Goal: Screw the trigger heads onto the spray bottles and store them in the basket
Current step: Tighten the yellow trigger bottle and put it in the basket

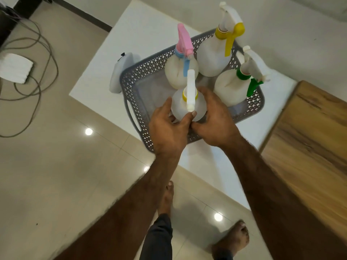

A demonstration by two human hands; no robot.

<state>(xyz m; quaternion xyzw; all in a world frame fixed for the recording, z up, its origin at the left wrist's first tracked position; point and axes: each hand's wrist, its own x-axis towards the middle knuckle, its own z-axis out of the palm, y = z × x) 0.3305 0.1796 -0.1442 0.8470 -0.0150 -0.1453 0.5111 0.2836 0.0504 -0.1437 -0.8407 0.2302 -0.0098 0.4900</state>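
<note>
A grey perforated basket [142, 72] sits on the white table [142, 32]. Three white spray bottles stand upright in its far half: one with a pink and blue trigger head [185, 44], one with a yellow and white head [230, 27], one with a green and white head [247, 72]. A fourth white bottle with a yellow collar and white head [190, 91] is upright over the basket's near half. My left hand [167, 128] and my right hand [216, 119] cup its body from either side; whether its base touches the basket floor is hidden.
A pale bottle-like object with a black cap [122, 70] lies on the table just left of the basket. A wooden surface [309, 143] borders the table on the right. Cables [37, 62] and a white cloth [16, 67] lie on the tiled floor at left. My bare feet stand below.
</note>
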